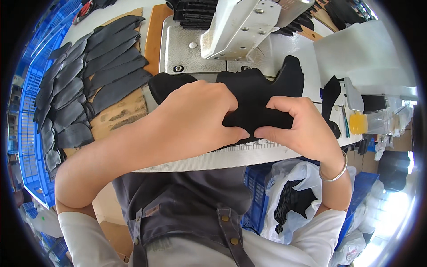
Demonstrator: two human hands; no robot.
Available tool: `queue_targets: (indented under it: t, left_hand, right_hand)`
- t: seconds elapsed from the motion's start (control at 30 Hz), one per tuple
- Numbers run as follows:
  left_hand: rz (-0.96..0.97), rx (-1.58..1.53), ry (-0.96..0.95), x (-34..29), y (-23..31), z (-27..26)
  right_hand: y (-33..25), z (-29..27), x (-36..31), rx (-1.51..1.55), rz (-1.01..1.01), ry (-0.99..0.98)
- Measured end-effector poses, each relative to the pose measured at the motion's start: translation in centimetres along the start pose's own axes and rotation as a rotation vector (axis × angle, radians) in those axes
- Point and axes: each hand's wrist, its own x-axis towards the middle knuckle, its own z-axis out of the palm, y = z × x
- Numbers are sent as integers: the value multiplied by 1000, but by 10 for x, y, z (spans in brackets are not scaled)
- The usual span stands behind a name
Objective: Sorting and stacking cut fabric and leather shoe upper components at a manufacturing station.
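Observation:
A black fabric piece [249, 89] with a curved, irregular outline lies across the front of the sewing machine bed. My left hand [200, 115] grips its near edge, thumb and fingers pinched on the cloth. Close beside it, my right hand [300, 122] pinches the same edge, with the two thumb tips almost meeting. Part of the cloth is hidden under my left hand. Just below my thumbs, a measuring scale [240, 153] runs along the table's front edge. The white sewing machine [242, 31] stands directly beyond the fabric.
Left, rows of dark cut pieces [115, 58] overlap on a brown board [120, 115] near a blue crate [33, 164]. Black pieces [191, 13] are stacked behind. To the right are a black strip [329, 95], tweezers [345, 120] and a yellow-capped bottle [358, 123]. A lined bin [275, 227] stands below.

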Motion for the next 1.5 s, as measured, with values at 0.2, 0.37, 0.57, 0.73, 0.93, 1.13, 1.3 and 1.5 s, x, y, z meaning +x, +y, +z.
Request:
queue_targets:
  t: [0.2, 0.37, 0.57, 0.73, 0.93, 1.13, 1.3, 1.5]
  left_hand:
    - [23, 11, -19, 1, -4, 2]
    - [44, 18, -13, 1, -6, 2]
    - [42, 18, -32, 1, -5, 3]
    - [32, 27, -25, 1, -3, 3]
    - [74, 56, 1, -1, -6, 6]
    - [175, 165, 176, -11, -11, 6]
    - [-41, 19, -79, -16, -9, -16]
    - [-14, -10, -39, -25, -10, -13]
  right_hand:
    - [-7, -2, 1, -41, -28, -11]
    - [-3, 0, 1, -22, -41, -19]
    - [-4, -1, 0, -14, -13, -26]
    - [-5, -1, 2, 16, 19, -34]
    - [-8, 0, 3, -31, -30, -30]
    - [-10, 4, 4, -189, -132, 33]
    - [-14, 1, 7, -192, -16, -19]
    - [-16, 2, 8, -157, 52, -49]
